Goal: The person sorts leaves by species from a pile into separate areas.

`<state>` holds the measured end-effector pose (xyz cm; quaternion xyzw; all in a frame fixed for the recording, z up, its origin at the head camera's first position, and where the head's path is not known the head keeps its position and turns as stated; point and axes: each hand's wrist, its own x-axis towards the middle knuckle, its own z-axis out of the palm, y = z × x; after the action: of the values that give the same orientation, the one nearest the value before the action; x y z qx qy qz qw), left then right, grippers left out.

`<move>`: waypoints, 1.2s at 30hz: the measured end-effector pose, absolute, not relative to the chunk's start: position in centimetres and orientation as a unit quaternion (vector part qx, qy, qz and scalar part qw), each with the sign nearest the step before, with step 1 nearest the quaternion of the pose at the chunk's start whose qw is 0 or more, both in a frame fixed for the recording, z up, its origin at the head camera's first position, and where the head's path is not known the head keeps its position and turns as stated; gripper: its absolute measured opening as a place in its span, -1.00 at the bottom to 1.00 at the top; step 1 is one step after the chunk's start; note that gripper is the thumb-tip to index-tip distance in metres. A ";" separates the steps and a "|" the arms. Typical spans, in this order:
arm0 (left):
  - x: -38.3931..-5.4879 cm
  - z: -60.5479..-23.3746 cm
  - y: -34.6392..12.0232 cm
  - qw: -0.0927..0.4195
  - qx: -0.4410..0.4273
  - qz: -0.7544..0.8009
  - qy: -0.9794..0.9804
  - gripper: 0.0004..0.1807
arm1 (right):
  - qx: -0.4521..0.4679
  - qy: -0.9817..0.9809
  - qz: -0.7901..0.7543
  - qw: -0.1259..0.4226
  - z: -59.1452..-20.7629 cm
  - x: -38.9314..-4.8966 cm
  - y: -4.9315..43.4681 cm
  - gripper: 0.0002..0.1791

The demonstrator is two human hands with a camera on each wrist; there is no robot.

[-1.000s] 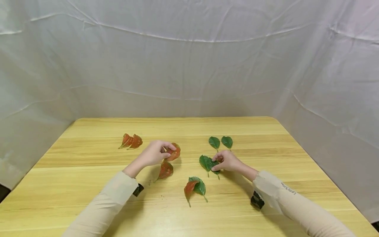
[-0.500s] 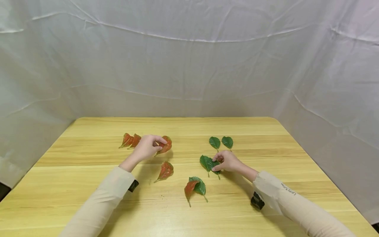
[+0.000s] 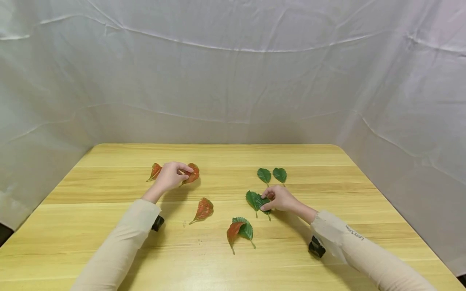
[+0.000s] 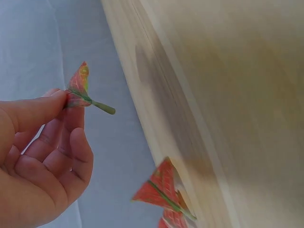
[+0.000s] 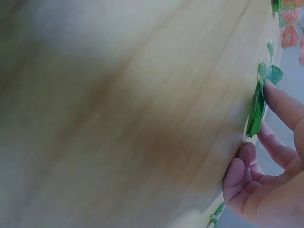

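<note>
Between thumb and fingertips, my left hand pinches a red leaf above the table's far left part. The left wrist view shows this leaf's green stem pointing away from the thumb. Behind that hand, another red leaf is partly visible on the table; its neighbour is hidden in the head view. My right hand grips the edge of a green leaf lying on the table at right of centre. A second green leaf overlaps it on the left.
One red leaf lies in the middle of the wooden table. Closer to me, a curled red leaf overlaps a green leaf. Two green leaves lie farther back on the right. Pale cloth hangs around the table.
My left hand has carried the red leaf leftward and farther back, away from the red leaf in the middle. My right hand has stayed at the green leaf.
</note>
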<state>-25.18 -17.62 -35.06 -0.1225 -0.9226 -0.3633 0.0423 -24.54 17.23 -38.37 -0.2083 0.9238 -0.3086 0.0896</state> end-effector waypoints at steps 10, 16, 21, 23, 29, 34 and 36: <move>-26.0 -35.6 -19.0 0.035 -0.097 -0.348 -0.932 -0.79 | -0.211 0.925 -0.304 0.086 -38.4 -24.5 17.2 -0.67; -26.3 -36.0 -19.9 0.049 -0.085 -0.324 -0.941 -0.78 | -0.212 0.925 -0.303 0.086 -38.4 -24.5 17.1 -0.66; -26.6 -36.3 -20.5 0.041 -0.081 -0.325 -0.941 -0.78 | -0.209 0.926 -0.303 0.086 -38.5 -24.5 17.0 -0.65; -26.8 -36.3 -20.8 0.032 -0.077 -0.329 -0.941 -0.77 | -0.208 0.926 -0.304 0.084 -38.5 -24.5 17.0 -0.66; -27.0 -36.3 -21.5 0.022 -0.077 -0.327 -0.942 -0.77 | -0.208 0.928 -0.299 0.082 -38.3 -24.5 16.9 -0.66; -27.0 -36.3 -21.7 0.020 -0.088 -0.315 -0.945 -0.77 | -0.211 0.926 -0.302 0.087 -38.2 -24.4 16.9 -0.65; -27.0 -36.3 -21.8 0.016 -0.083 -0.324 -0.942 -0.74 | -0.211 0.925 -0.303 0.088 -38.2 -24.4 16.9 -0.66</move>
<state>-26.96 -21.82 -36.29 -0.0827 -0.9423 -0.3241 0.0161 -24.40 16.95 -38.21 -0.2113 0.9251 -0.3031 0.0880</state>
